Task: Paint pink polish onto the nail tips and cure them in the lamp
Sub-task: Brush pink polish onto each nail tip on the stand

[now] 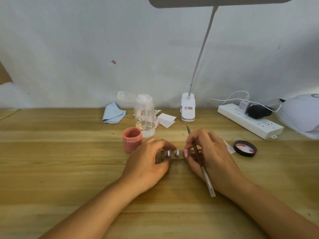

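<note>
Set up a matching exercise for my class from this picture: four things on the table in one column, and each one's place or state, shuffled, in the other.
Things:
1. pink jar
2. black lid
3. blue cloth
4. brush

Places or states:
A. held in the right hand
B. crumpled by the wall, left of the clear bottle
C. open, just beyond the left hand, which grips the nail holder
D. inside up on the table, right of the right hand

Pairs: 1-C, 2-D, 3-B, 4-A.
</note>
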`<action>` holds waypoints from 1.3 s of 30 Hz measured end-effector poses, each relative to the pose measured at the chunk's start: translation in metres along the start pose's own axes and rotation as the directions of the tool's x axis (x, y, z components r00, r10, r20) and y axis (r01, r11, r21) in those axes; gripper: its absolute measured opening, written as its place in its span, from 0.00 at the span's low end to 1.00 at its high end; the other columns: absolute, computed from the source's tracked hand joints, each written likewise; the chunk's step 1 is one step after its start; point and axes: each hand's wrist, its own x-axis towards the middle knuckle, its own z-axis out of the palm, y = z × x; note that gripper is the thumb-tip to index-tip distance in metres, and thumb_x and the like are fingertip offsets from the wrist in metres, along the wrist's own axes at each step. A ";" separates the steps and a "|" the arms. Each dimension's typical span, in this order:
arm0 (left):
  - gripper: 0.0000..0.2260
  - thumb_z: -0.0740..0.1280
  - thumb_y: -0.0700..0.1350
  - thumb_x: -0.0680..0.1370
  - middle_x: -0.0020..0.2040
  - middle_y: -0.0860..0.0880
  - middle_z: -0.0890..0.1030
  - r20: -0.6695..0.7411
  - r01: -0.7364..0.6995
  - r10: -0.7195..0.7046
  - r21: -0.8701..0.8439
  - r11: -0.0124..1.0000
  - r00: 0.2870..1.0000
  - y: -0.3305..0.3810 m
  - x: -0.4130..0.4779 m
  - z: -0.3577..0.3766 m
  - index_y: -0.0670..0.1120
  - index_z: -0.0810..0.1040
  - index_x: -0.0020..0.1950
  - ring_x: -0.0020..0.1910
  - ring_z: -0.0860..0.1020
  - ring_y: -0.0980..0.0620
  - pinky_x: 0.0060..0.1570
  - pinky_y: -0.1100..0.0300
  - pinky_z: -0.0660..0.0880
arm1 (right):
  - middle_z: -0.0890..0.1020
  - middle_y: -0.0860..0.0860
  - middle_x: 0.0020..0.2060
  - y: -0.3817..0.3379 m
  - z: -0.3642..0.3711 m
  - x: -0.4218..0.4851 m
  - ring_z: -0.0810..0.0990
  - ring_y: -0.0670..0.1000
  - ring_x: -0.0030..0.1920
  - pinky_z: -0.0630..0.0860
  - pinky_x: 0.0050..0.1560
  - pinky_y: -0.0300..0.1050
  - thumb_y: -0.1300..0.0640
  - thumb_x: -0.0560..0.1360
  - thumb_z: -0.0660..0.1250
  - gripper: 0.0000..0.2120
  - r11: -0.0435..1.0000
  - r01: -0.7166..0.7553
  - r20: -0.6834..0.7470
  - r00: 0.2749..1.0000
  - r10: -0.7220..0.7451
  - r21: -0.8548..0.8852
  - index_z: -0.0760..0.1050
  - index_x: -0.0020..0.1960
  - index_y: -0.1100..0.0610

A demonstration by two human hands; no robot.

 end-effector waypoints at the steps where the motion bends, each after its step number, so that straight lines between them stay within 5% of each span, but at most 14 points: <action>1: 0.13 0.72 0.43 0.72 0.51 0.59 0.79 0.000 0.003 -0.003 -0.001 1.000 1.000 0.000 0.000 0.000 0.60 0.80 0.50 0.34 0.73 0.64 0.39 0.64 0.70 | 0.74 0.35 0.42 0.000 0.000 0.000 0.73 0.44 0.51 0.74 0.52 0.49 0.63 0.69 0.72 0.17 1.000 -0.004 0.004 1.000 0.004 -0.003 0.70 0.54 0.53; 10: 0.12 0.72 0.42 0.72 0.51 0.58 0.79 0.000 -0.013 0.013 0.002 1.000 1.000 0.002 -0.002 -0.001 0.57 0.81 0.52 0.35 0.73 0.64 0.40 0.64 0.70 | 0.75 0.36 0.42 -0.002 0.000 -0.002 0.73 0.44 0.53 0.68 0.54 0.42 0.60 0.69 0.74 0.18 0.995 -0.017 0.020 1.000 0.019 -0.102 0.71 0.55 0.53; 30: 0.12 0.72 0.45 0.74 0.51 0.60 0.78 -0.010 -0.016 0.017 0.080 0.997 1.000 0.003 -0.003 0.000 0.60 0.81 0.54 0.35 0.73 0.64 0.40 0.65 0.71 | 0.73 0.38 0.40 -0.006 0.001 0.000 0.74 0.47 0.50 0.75 0.50 0.48 0.65 0.70 0.72 0.16 0.996 -0.030 0.007 1.000 0.031 -0.083 0.71 0.53 0.55; 34: 0.12 0.71 0.46 0.74 0.51 0.60 0.77 -0.007 -0.023 0.024 0.087 0.996 1.000 0.003 -0.004 0.000 0.59 0.81 0.55 0.36 0.72 0.67 0.41 0.65 0.70 | 0.70 0.35 0.41 -0.004 0.001 -0.001 0.75 0.46 0.50 0.74 0.53 0.45 0.63 0.70 0.73 0.17 0.995 -0.029 0.016 0.999 0.031 -0.094 0.71 0.54 0.54; 39: 0.12 0.71 0.45 0.74 0.51 0.58 0.78 -0.031 -0.026 0.029 0.086 0.996 0.999 0.005 -0.005 -0.001 0.58 0.80 0.55 0.37 0.72 0.62 0.46 0.56 0.76 | 0.78 0.40 0.41 -0.007 0.002 -0.002 0.72 0.46 0.54 0.66 0.56 0.43 0.50 0.70 0.70 0.16 0.990 -0.017 -0.014 1.000 0.015 -0.139 0.72 0.54 0.54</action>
